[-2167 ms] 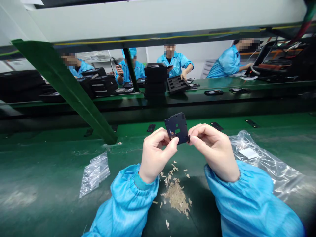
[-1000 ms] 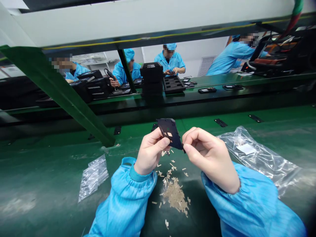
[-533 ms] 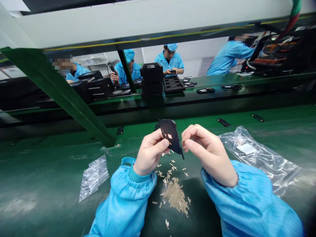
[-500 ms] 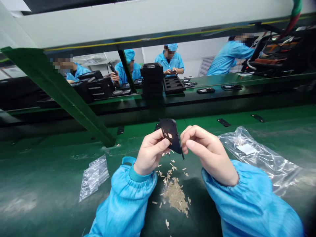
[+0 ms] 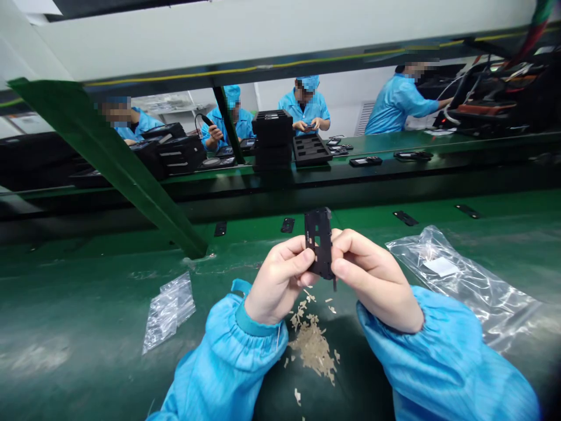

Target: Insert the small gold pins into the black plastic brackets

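Observation:
A thin black plastic housing (image 5: 323,248) with cut-outs is held up over the green work surface, its broad face turned partly toward me. My left hand (image 5: 280,278) is closed on its left edge, thumb in front. At the right edge, my right hand (image 5: 370,272) is closed too, thumb and fingertips pinching the rim; whether a small piece is between them is hidden. A short dark strip hangs from the housing's lower right corner. Below my hands lies a pile of small tan scraps (image 5: 313,348).
A clear plastic bag (image 5: 477,283) with a white label lies right, and small clear bags (image 5: 169,310) lie left. Several black parts (image 5: 405,218) line the far side. A green post (image 5: 131,181) slants at left. Co-workers in blue (image 5: 304,108) sit beyond, near black trays (image 5: 311,150).
The housing has turned more upright and moved slightly right with my left hand. My right fingertips, previously just beside its edge, now grip that edge.

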A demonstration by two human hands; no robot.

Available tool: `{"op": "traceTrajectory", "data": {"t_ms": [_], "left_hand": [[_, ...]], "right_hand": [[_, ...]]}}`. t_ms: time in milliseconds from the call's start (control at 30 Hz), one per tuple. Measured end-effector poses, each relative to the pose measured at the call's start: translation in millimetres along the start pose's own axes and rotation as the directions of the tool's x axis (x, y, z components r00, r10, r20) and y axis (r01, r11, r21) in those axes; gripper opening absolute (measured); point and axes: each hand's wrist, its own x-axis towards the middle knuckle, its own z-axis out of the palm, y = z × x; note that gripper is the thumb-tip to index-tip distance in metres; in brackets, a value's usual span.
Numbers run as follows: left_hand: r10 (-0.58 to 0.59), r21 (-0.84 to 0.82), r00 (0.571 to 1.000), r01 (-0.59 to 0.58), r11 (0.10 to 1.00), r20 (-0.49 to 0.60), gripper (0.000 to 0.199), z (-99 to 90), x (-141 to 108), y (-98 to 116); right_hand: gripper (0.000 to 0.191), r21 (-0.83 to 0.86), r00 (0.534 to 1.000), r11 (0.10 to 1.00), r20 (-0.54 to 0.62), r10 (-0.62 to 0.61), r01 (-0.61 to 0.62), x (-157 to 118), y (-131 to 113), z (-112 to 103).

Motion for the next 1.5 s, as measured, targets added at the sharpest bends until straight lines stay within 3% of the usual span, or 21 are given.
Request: {"op": "traceTrajectory", "data": {"t_ms": [233,600,767,1033,1200,1500], "left_hand": [[-0.053,-0.082,0.998,0.051,0.995,-0.02,0.019,0.4,-4,-1],[-0.086,-0.219,0.996,0.08,0.973,-0.019,0.011,4.4,-7,-1],[-0.105,-0.245,0.994,0.092,0.965,-0.04,0.011,7.8,-9,-3],[-0.05,-0.208,0.988,0.019,0.978,-0.146,0.011,16.6,-13,-10],[-0.038,-0.196,0.986,0.006,0.981,-0.163,0.013,21.3,-15,-13],[-0.058,-0.232,0.982,0.015,0.973,-0.178,0.016,23.0,-17,-13]], "right_hand": [[0.015,-0.159,0.992,0.98,0.044,-0.116,0.122,3,-2,0],[0.015,-0.32,0.975,0.925,0.141,-0.169,0.207,5,-4,-7],[0.016,-0.407,0.965,0.876,0.13,-0.227,0.261,6,0,-8],[0.01,-0.536,0.944,0.785,0.073,-0.323,0.31,5,4,-7],[0.007,-0.606,0.911,0.706,0.076,-0.406,0.366,6,8,-7],[0.009,-0.731,0.812,0.496,0.134,-0.569,0.468,7,19,-10]]}}
